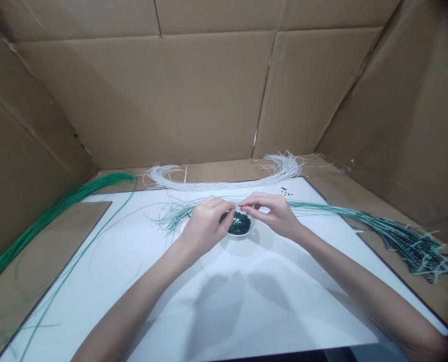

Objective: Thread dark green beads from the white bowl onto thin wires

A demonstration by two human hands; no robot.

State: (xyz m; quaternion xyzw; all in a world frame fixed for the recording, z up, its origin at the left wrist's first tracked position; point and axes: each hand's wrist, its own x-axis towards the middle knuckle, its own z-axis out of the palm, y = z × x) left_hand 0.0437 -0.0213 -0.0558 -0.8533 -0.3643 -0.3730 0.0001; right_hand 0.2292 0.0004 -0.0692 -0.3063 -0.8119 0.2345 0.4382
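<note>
Both hands meet above a small white bowl (239, 238) of tiny dark green beads (239, 225). The thumb and fingers of my left hand (208, 221) are pinched together over the bowl's left side. Opposite, my right hand (272, 212) makes a pinch too, its fingertips almost touching the left ones. Whatever lies between the fingertips is too small to make out. Just behind the hands runs a bundle of thin green strings (176, 213), with loose ends fanning out at the left. Its right end is a thick cluster of beaded strands (416, 246) with pale tips.
A white board (163, 311) covers the work surface, with cardboard walls (141, 95) around it. White strings (216, 186) curve along the back. A long green bundle (58, 211) lies at the left. Several dark beads (286, 191) sit loose beyond my right hand.
</note>
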